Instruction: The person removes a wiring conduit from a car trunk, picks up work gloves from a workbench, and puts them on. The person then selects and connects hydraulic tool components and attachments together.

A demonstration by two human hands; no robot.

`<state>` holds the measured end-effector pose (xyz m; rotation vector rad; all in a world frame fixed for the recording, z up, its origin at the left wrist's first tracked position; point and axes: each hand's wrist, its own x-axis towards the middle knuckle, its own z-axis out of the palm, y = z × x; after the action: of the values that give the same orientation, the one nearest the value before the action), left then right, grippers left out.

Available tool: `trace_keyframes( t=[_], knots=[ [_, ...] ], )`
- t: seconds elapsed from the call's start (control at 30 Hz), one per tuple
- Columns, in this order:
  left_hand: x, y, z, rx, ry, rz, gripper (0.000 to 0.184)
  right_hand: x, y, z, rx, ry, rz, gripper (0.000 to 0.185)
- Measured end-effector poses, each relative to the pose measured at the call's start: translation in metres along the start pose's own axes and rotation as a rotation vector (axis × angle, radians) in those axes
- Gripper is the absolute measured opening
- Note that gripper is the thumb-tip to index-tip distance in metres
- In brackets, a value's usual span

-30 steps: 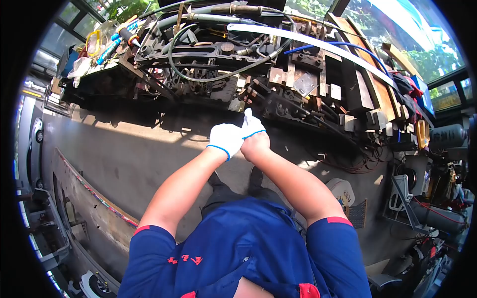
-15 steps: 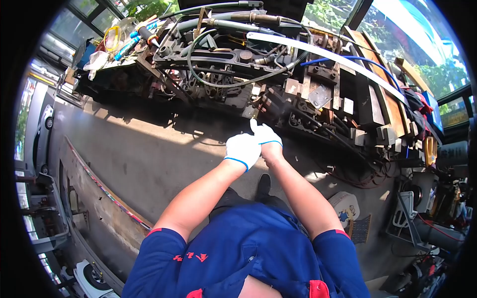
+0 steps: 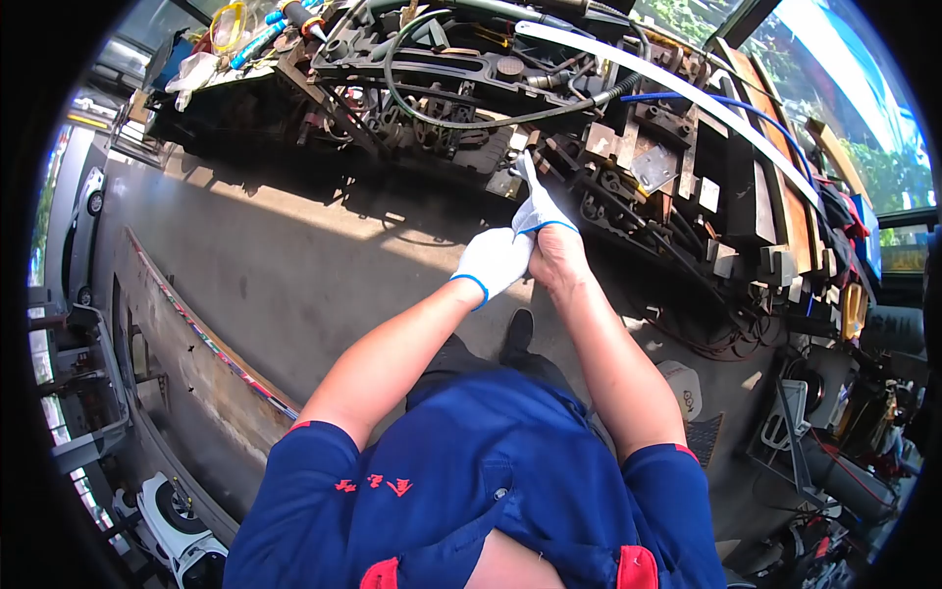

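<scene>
My left hand (image 3: 494, 259) wears a white knit glove with a blue cuff edge. Its fingers are closed on the cuff side of a second white glove (image 3: 542, 209), in front of my body. My right hand (image 3: 557, 259) is partly inside that second glove, with the heel of the hand and the wrist bare below the blue edge. The fingers of this glove point up, narrow and bunched, toward the bench. How my right fingers lie inside the cloth is hidden.
Ahead stands a bench crowded with metal parts (image 3: 471, 74), a looped cable (image 3: 392, 93) and a long white strip (image 3: 677, 93). A long worn panel (image 3: 201, 378) is at left. Machines and red hoses (image 3: 844, 442) lie at right, with a round pale item (image 3: 682, 385) on the floor.
Both hands have moved up and slightly right in view. The second glove now looks stretched longer, and more of my right wrist and palm shows bare. The view has tilted down a little.
</scene>
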<state>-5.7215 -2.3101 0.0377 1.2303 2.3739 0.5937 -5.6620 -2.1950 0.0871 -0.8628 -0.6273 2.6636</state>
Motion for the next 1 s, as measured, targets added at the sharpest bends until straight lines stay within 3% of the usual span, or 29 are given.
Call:
trace_keyframes(
  t=[0.13, 0.17, 0.2, 0.3, 0.33, 0.4, 0.43, 0.47, 0.53, 0.6, 0.63, 0.73, 0.77, 0.8, 0.83, 0.87, 0.93, 0.97, 1.0],
  knots=[
    [-0.006, -0.007, 0.006, 0.136, 0.083, 0.095, 0.026, 0.016, 0.008, -0.020, 0.046, 0.071, -0.098, 0.027],
    [-0.016, -0.008, 0.006, 0.079, 0.110, 0.070, 0.023, 0.027, 0.004, -0.040, 0.022, -0.049, -0.129, 0.018],
    [-0.027, -0.002, 0.005, 0.081, 0.116, 0.047, 0.023, 0.027, 0.001, -0.037, 0.013, 0.052, -0.159, 0.018],
    [-0.051, 0.015, -0.001, 0.100, 0.125, 0.075, 0.023, 0.017, 0.009, -0.052, -0.213, -0.024, -0.248, 0.028],
    [-0.053, 0.017, 0.000, 0.099, 0.147, 0.095, 0.023, 0.013, 0.011, -0.050, -0.756, 0.026, -0.450, 0.033],
    [-0.053, 0.020, -0.007, 0.107, 0.197, 0.135, 0.022, 0.001, 0.005, -0.042, -1.958, -0.016, -1.167, 0.042],
    [-0.054, 0.020, -0.014, 0.074, 0.255, 0.147, 0.020, 0.011, 0.020, -0.051, -1.579, -0.060, -1.342, 0.058],
    [-0.054, 0.020, -0.022, 0.107, 0.205, 0.141, 0.019, 0.014, 0.020, -0.053, -1.559, -0.087, -1.373, 0.066],
    [-0.050, 0.017, -0.031, 0.148, 0.228, 0.134, 0.020, 0.003, 0.007, -0.031, -1.823, -0.143, -1.327, 0.071],
    [-0.049, 0.005, -0.032, 0.134, 0.237, 0.103, 0.020, 0.004, 0.008, -0.030, -1.677, -0.235, -1.251, 0.065],
    [-0.048, -0.001, -0.031, 0.128, 0.245, 0.088, 0.020, 0.006, 0.008, -0.031, -1.505, -0.281, -1.017, 0.062],
    [-0.059, -0.011, -0.022, 0.224, -0.002, 0.022, 0.021, -0.008, 0.002, -0.021, -0.893, -0.097, -0.371, 0.029],
    [-0.063, -0.015, 0.000, 0.182, 0.021, 0.102, 0.019, -0.001, 0.018, -0.021, -1.113, -0.100, -0.662, 0.035],
    [-0.062, 0.002, -0.004, 0.125, -0.302, -0.057, 0.035, 0.005, 0.033, -0.021, -1.326, -0.021, -0.975, 0.047],
    [-0.071, -0.017, 0.047, -0.077, -0.112, 0.040, 0.044, -0.020, 0.028, 0.007, -1.497, -0.104, -0.918, 0.048],
    [-0.070, -0.020, 0.047, -0.179, -0.141, 0.055, 0.050, -0.043, 0.018, 0.037, -1.666, -0.194, -0.859, 0.049],
    [-0.066, -0.011, 0.032, -0.386, -0.205, 0.075, 0.063, -0.030, 0.031, 0.017, -1.874, -0.201, -1.086, 0.041],
    [-0.065, -0.009, 0.009, -0.208, -0.317, 0.033, 0.052, -0.024, 0.038, 0.007, -1.968, -0.187, -1.213, 0.037],
    [-0.062, 0.001, -0.025, -0.026, -0.424, -0.005, 0.044, -0.013, 0.045, -0.006, -2.076, -0.085, -1.121, 0.035]
  ],
)
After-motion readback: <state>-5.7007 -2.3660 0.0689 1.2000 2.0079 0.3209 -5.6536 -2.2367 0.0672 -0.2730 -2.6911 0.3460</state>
